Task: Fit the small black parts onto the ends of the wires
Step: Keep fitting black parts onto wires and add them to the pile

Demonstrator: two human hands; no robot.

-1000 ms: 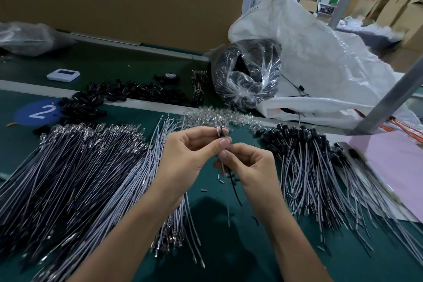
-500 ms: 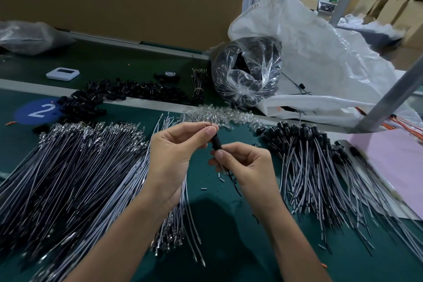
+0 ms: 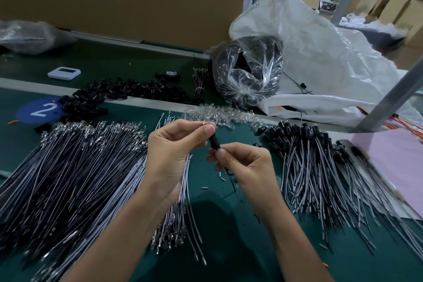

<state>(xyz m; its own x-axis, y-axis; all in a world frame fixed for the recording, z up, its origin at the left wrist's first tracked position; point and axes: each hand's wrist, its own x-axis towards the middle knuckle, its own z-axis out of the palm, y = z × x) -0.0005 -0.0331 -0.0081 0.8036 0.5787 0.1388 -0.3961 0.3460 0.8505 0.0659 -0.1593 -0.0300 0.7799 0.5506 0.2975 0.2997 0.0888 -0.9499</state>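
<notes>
My left hand [image 3: 176, 149] pinches the top end of a small black part [image 3: 214, 142] between thumb and fingertips, above the green mat. My right hand [image 3: 246, 165] pinches the lower end of that part, where a thin dark wire [image 3: 231, 178] hangs down from it. A large heap of bare grey wires with metal tips [image 3: 75, 167] lies to the left. Wires with black parts fitted [image 3: 306, 158] are piled to the right. Loose black parts [image 3: 119, 91] lie at the back left.
Small clear pieces [image 3: 219, 114] are strewn behind my hands. A clear bag of black parts [image 3: 247, 73] and a big white sack [image 3: 320, 52] stand at the back right. A metal post [image 3: 393, 89] slants at the right beside a pink sheet [image 3: 393, 158]. A white device [image 3: 64, 72] lies far left.
The black part has come into view between my two hands as the hands drew slightly apart; the left hand's fingertips moved up and right along it.
</notes>
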